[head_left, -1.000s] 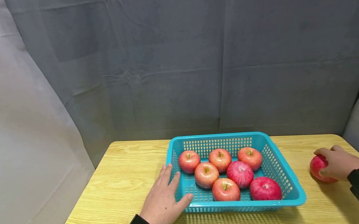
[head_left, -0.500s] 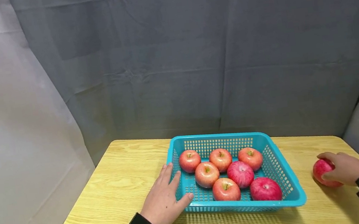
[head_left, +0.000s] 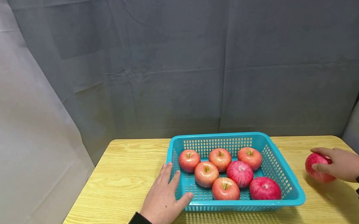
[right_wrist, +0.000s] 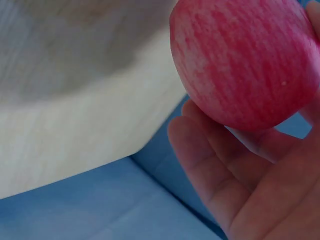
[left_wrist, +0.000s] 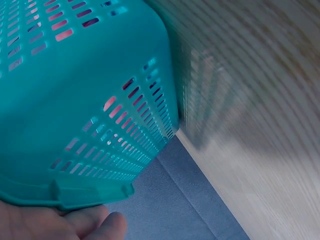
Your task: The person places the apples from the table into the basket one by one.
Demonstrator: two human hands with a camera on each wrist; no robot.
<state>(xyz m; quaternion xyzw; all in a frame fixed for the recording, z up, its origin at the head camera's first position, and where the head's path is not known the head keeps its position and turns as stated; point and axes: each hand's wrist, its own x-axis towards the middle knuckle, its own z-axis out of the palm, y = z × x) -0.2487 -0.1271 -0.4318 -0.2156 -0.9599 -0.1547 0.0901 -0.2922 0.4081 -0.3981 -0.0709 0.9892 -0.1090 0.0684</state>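
My right hand [head_left: 348,163] grips a red apple [head_left: 314,170] at the right side of the table, thumb on the near side and fingers over the far side. Up close in the right wrist view, this apple [right_wrist: 240,60] shows pink-red streaks, and its shadow falls on the tabletop beside it. My left hand [head_left: 164,201] rests with straight, spread fingers on the left rim of a turquoise plastic basket [head_left: 216,134]. Seen from below in the left wrist view, fingertips [left_wrist: 112,227] lie along the basket's edge. Several apples sit inside, some orange-red [head_left: 206,174], others deep red [head_left: 265,188].
The wooden table [head_left: 122,172] runs out to the left of the basket and between the basket and the right hand. A grey cloth [head_left: 160,73] hangs behind it, with pale cloths [head_left: 15,130] at both sides.
The right hand, holding the apple, shifts slightly right and nearer, then back left and up, with more shadow showing below the apple. The left hand and basket stay in place.
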